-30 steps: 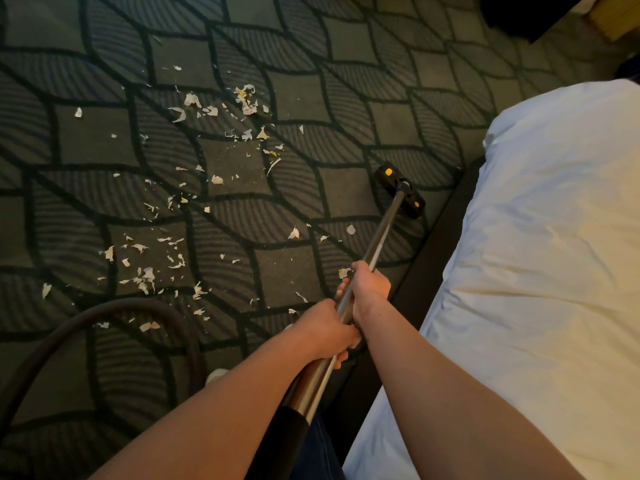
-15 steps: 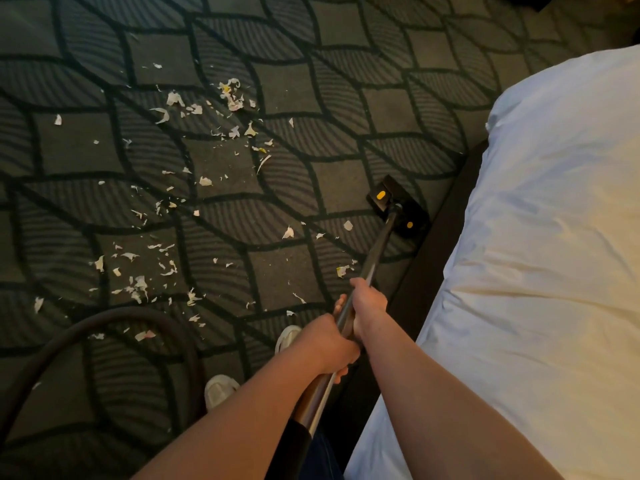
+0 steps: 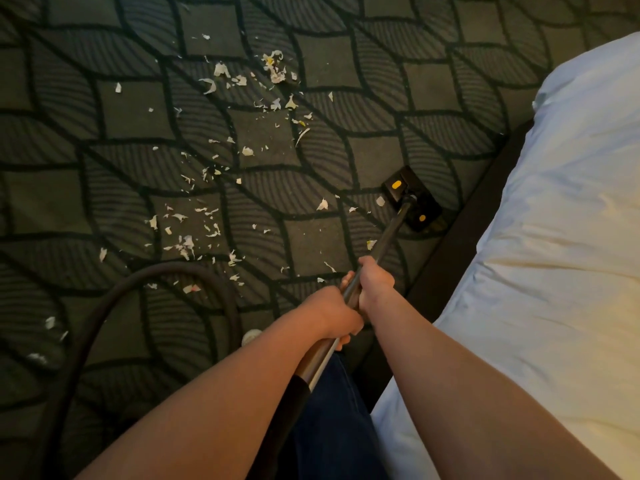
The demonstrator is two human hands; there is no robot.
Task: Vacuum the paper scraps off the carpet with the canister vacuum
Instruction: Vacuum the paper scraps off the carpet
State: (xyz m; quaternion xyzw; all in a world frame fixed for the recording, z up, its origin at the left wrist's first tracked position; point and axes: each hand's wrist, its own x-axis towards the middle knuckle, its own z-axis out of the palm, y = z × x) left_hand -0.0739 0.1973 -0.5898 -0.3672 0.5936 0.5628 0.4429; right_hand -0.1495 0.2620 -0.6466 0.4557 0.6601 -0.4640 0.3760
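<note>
Both my hands grip the metal vacuum wand (image 3: 388,237). My right hand (image 3: 375,284) holds it higher up the tube, my left hand (image 3: 334,315) just below. The wand runs up and right to the black floor head (image 3: 412,199) with yellow marks, flat on the dark patterned carpet (image 3: 346,57) close to the bed frame. White paper scraps (image 3: 273,69) lie scattered across the carpet left of the head, with a few scraps (image 3: 322,205) just beside it. The black hose (image 3: 145,277) arcs over the carpet at lower left.
A bed with a white sheet (image 3: 554,254) fills the right side, its dark frame (image 3: 460,230) bordering the carpet next to the floor head. My leg in dark trousers (image 3: 332,410) and a shoe tip (image 3: 251,337) show below the wand.
The floor head has slid back toward me along the bed frame, and the view has shifted with it. Both hands keep the same grip on the wand.
</note>
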